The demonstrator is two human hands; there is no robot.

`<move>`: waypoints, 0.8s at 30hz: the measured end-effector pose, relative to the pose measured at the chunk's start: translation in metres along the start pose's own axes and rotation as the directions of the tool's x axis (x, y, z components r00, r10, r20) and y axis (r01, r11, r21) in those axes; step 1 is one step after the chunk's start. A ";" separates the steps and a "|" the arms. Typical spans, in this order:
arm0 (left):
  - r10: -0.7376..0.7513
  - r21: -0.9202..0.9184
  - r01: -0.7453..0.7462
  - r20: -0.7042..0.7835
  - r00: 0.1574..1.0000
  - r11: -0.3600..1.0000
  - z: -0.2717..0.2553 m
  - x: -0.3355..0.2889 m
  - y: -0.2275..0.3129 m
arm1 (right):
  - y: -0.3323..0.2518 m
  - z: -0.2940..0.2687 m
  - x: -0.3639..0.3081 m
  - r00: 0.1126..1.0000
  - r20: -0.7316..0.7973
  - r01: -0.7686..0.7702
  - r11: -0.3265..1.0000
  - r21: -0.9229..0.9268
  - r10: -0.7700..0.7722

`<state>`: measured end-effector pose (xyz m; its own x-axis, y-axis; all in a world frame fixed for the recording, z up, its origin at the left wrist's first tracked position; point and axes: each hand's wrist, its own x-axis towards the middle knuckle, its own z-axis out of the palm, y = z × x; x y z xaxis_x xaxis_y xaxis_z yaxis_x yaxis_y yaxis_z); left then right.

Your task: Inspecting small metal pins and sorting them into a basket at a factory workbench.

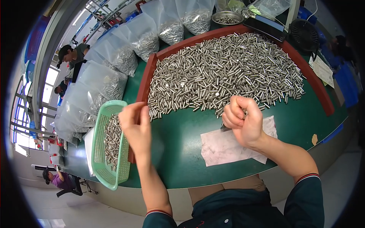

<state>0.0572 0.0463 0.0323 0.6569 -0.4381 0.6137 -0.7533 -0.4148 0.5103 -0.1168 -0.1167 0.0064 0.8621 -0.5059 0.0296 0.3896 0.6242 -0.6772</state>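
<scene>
A wide heap of short metal pins [224, 72] covers the far part of the green table. My left hand [136, 127] hovers beside the right rim of a light green plastic basket [99, 152], over the red wooden rail. Its fingers are loosely bent, the thumb stands apart, and nothing shows between them. Loose pins [113, 142] lie in the basket. My right hand [245, 121] is closed, palm side up, above a creased, smudged white sheet [216, 148]. What its fingers hold is hidden. A small dark piece [225, 129] shows just below them.
A red wooden rail [148, 78] frames the heap. Clear bags of pins [146, 41] line the table's left and back. A metal bowl [227, 18], a dark flat device [264, 28] and a black fan [304, 35] stand behind. Several people are at the left.
</scene>
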 end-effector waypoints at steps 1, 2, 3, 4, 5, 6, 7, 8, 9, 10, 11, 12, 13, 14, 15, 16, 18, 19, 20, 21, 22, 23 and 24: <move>0.078 -0.088 -0.068 0.113 0.991 0.994 0.018 -0.007 0.007 | -0.001 -0.001 0.000 1.000 0.004 0.006 1.000 0.002 -0.006; 0.167 -0.132 -0.143 0.200 0.965 0.981 0.033 -0.015 0.016 | -0.001 -0.001 -0.001 1.000 0.004 -0.001 1.000 0.002 0.001; 0.197 -0.142 -0.164 0.262 0.945 0.976 0.043 -0.022 0.019 | -0.002 0.001 -0.001 1.000 0.011 0.005 1.000 0.006 -0.006; 0.215 -0.119 -0.188 0.298 0.930 0.975 0.049 -0.026 0.024 | -0.003 0.003 -0.002 1.000 0.018 0.015 1.000 0.011 -0.016; 0.216 -0.133 -0.183 0.307 0.927 0.974 0.056 -0.030 0.023 | -0.003 0.005 -0.002 1.000 0.013 0.005 1.000 0.012 -0.005; 0.221 -0.113 -0.195 0.316 0.923 0.974 0.060 -0.032 0.020 | -0.002 0.007 -0.003 1.000 0.015 0.002 1.000 0.016 -0.002; 0.230 -0.098 -0.209 0.328 0.916 0.973 0.065 -0.033 0.018 | -0.002 0.006 -0.003 1.000 0.014 -0.001 1.000 0.006 0.001; 0.217 -0.090 -0.198 0.342 0.914 0.976 0.067 -0.034 0.017 | -0.002 0.006 -0.003 1.000 0.013 -0.003 1.000 -0.003 0.003; 0.219 -0.089 -0.200 0.346 0.912 0.976 0.067 -0.035 0.017 | -0.001 0.006 -0.003 1.000 0.011 -0.002 1.000 0.001 0.002; 0.208 -0.074 -0.194 0.371 0.905 0.978 0.066 -0.035 0.018 | -0.001 0.005 -0.003 1.000 0.009 0.001 1.000 -0.001 -0.001; 0.196 -0.059 -0.188 0.396 0.897 0.980 0.066 -0.035 0.020 | -0.002 0.005 -0.003 1.000 0.008 0.004 1.000 -0.004 -0.004; 0.202 -0.063 -0.193 0.401 0.893 0.979 0.066 -0.035 0.020 | -0.002 0.004 -0.003 1.000 0.002 0.010 1.000 -0.001 -0.010; 0.197 -0.082 -0.179 0.396 0.897 0.980 0.064 -0.036 0.020 | -0.002 0.003 -0.002 1.000 0.020 0.008 1.000 -0.026 -0.007; 0.192 -0.101 -0.165 0.391 0.900 0.981 0.063 -0.037 0.019 | -0.001 0.003 -0.002 0.999 0.038 0.006 0.999 -0.052 -0.004; 0.168 -0.136 -0.125 0.379 0.910 0.983 0.062 -0.038 0.020 | -0.001 0.003 -0.002 0.999 0.039 0.001 0.999 -0.054 0.001; 0.169 -0.135 -0.127 0.380 0.909 0.983 0.062 -0.038 0.020 | -0.001 0.002 -0.002 0.999 0.039 0.002 0.999 -0.052 0.000; -0.081 -0.280 0.258 0.517 0.852 0.925 0.060 -0.038 0.020 | -0.001 0.000 -0.002 0.999 0.037 0.003 0.999 -0.047 -0.001; -0.051 -0.321 0.238 0.498 0.866 0.917 0.061 -0.039 0.018 | -0.001 0.001 -0.002 0.999 0.036 0.005 0.999 -0.046 -0.003; -0.048 -0.321 0.236 0.499 0.865 0.917 0.061 -0.040 0.018 | -0.002 0.001 -0.003 0.999 0.035 0.005 0.999 -0.047 -0.003; -0.050 -0.335 0.247 0.501 0.864 0.909 0.062 -0.040 0.018 | -0.003 0.002 -0.003 0.999 0.034 0.004 0.999 -0.048 -0.003; -0.055 -0.345 0.260 0.505 0.862 0.902 0.063 -0.041 0.017 | -0.002 0.002 -0.003 0.999 0.033 0.004 0.999 -0.046 -0.002; -0.055 -0.343 0.260 0.506 0.861 0.903 0.062 -0.041 0.017 | -0.001 0.002 -0.002 0.999 0.035 0.004 0.999 -0.044 -0.002; -0.074 -0.320 0.291 0.548 0.833 0.902 0.060 -0.040 0.018 | 0.000 0.002 -0.002 0.999 0.037 0.003 0.999 -0.043 -0.002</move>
<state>0.0192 0.0090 -0.0192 0.6205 -0.7710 0.1435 -0.4981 -0.2461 0.8315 -0.1178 -0.1151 0.0080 0.8729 -0.4844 0.0584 0.3782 0.5961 -0.7082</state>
